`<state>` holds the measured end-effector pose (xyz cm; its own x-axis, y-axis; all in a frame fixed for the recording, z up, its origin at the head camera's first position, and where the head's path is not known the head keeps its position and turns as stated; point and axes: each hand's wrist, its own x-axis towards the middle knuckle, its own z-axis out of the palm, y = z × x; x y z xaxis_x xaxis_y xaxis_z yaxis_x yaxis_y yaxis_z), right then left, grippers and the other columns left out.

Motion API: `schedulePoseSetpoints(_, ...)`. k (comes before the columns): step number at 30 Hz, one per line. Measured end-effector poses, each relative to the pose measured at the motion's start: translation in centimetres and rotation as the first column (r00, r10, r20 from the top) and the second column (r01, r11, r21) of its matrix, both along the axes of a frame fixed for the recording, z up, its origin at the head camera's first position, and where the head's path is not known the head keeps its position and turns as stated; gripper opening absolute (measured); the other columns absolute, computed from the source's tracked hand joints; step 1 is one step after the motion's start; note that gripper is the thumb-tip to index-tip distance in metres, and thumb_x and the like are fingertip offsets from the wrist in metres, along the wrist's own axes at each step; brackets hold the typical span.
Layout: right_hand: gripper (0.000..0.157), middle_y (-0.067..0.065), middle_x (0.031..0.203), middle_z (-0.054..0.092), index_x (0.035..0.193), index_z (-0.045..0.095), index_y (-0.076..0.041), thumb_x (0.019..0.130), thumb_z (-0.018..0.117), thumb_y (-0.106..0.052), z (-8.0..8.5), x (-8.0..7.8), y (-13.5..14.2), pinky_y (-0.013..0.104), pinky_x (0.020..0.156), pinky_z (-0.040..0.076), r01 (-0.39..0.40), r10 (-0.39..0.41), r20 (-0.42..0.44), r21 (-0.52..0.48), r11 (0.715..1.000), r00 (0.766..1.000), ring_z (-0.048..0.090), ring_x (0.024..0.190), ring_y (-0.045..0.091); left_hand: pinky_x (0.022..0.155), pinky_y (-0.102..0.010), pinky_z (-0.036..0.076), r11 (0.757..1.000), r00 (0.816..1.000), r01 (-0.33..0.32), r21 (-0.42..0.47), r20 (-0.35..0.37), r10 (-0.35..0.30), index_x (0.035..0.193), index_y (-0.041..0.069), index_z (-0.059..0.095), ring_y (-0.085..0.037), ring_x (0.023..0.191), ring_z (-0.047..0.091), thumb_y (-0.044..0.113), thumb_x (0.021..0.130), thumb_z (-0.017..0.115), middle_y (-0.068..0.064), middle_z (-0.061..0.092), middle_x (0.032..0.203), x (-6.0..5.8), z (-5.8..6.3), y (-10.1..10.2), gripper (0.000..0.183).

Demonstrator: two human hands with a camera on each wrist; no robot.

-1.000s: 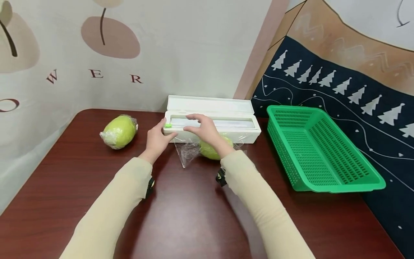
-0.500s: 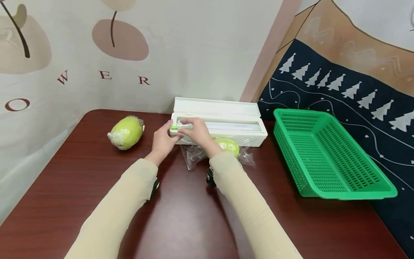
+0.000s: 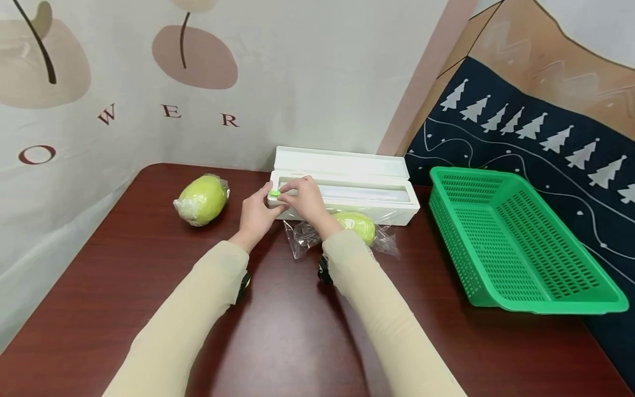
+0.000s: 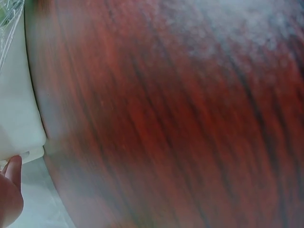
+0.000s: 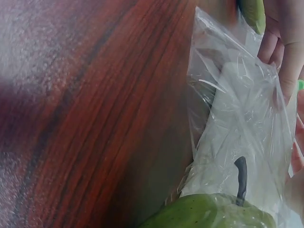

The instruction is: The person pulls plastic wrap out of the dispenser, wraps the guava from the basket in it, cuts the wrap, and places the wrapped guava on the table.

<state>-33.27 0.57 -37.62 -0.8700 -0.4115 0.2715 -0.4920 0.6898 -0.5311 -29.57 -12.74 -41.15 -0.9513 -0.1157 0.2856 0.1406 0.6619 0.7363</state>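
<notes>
A white cling film dispenser box (image 3: 347, 212) stands at the table's back with its lid (image 3: 342, 162) raised. My left hand (image 3: 255, 216) grips its left end, fingers at the back and thumb in front. My right hand (image 3: 308, 203) pinches at the small green cutter slider (image 3: 274, 193) on the box's left front edge; its thumb and index tips partly hide it. Clear film (image 3: 303, 236) runs from the box over a green fruit (image 3: 358, 225) in front, partly behind my right wrist. In the right wrist view this fruit (image 5: 204, 213) shows a dark stem (image 5: 241, 178) under film.
Another green fruit (image 3: 200, 199), wrapped in film, lies on the table to the left. A green plastic basket (image 3: 476, 286) stands at the right. The dark red wooden table (image 3: 292, 331) meets a printed cloth wall (image 3: 307, 82) behind the box.
My right hand has moved left along the box to the slider, its thumb and index finger closing from a wide gap. The left hand stays on the box end. The head view has shifted slightly.
</notes>
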Motion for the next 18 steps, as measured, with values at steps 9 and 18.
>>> schedulePoseSetpoints(9, 0.021, 0.004, 0.108, 0.07, 0.099, 0.072, -0.008, 0.086, 0.067, -0.023, 0.06, -0.24, 0.19, 0.032, 0.094, 0.044, -0.006, 0.006, 0.026, 0.033, 0.999, 1.0, 0.054, 0.106, 0.022, 0.1, -0.043, 0.043, 1.0, 1.0, -0.001, 0.006, 0.012, 0.001, 0.138, 0.004, 0.045, -0.035, 0.122, 0.051, 0.024, 0.078, 0.076, -0.016, 0.048, 0.138, 0.02, 0.15, 0.23, 0.07)
schedulePoseSetpoints(18, 0.02, 0.005, 0.116, 0.066, 0.098, 0.07, -0.009, 0.088, 0.064, -0.024, 0.74, 0.06, 0.72, 0.036, 0.099, 0.04, -0.031, 0.039, -0.047, 0.158, 0.987, 0.998, 0.052, 0.112, 0.022, 0.094, -0.044, 0.046, 1.0, 1.0, -0.019, -0.016, -0.02, 0.019, 0.134, 0.002, 0.049, -0.037, 0.112, 0.057, 0.024, 0.076, 0.078, -0.017, 0.052, 0.133, -0.19, 0.29, 0.17, 0.069)
